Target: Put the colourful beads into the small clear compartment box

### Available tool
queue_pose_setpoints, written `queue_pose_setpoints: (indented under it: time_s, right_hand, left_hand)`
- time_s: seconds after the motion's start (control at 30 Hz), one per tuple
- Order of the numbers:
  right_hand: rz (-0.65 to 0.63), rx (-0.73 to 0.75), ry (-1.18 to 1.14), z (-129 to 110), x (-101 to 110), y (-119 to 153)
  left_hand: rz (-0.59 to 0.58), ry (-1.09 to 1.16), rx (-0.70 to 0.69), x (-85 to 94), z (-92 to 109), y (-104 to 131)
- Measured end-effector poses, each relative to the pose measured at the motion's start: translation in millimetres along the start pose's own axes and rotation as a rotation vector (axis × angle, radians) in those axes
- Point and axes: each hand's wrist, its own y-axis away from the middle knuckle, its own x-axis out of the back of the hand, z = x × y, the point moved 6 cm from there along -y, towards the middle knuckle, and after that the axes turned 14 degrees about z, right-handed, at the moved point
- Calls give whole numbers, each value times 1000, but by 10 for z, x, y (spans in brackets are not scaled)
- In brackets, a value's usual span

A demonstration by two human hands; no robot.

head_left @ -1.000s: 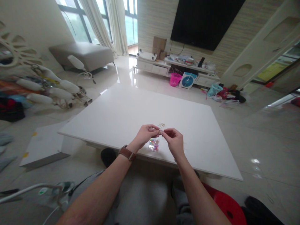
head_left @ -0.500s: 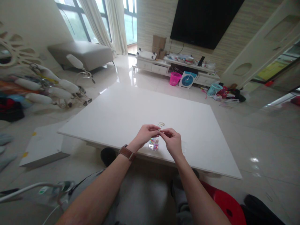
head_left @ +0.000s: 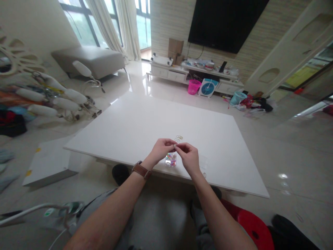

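Over the front part of the white table, my left hand (head_left: 162, 147) and my right hand (head_left: 189, 155) meet fingertip to fingertip. Both are closed in a pinch around a tiny pale piece (head_left: 175, 146), too small to name. Just below them on the table sits a small clear compartment box (head_left: 171, 160) with brightly coloured bits in it. Beyond the fingertips lie several small gold-coloured rings (head_left: 179, 137). A clear flat piece (head_left: 203, 161) rests right of my right hand. On my left wrist is a brown strap (head_left: 142, 170).
The white table (head_left: 145, 121) spans the middle, its near edge close to my legs. A red stool (head_left: 253, 227) stands at lower right. Lamp parts (head_left: 65, 102) crowd the floor at left. A pink basket (head_left: 194, 87) and a fan (head_left: 208, 87) stand by the TV cabinet.
My right hand has shifted slightly left, closer to my left fingers. More of the rings and the clear flat piece shows. The view has moved a little.
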Motion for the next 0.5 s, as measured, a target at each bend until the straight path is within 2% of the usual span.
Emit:
queue_pose_setpoints:
  time_s: [0.23, 0.5]
  right_hand:
    - [14, 46, 51, 12, 27, -23]
    - [33, 23, -10, 9, 35, -36]
  left_hand:
    - [11, -3, 2, 1, 11, -1]
    - [26, 11, 40, -3, 24, 17]
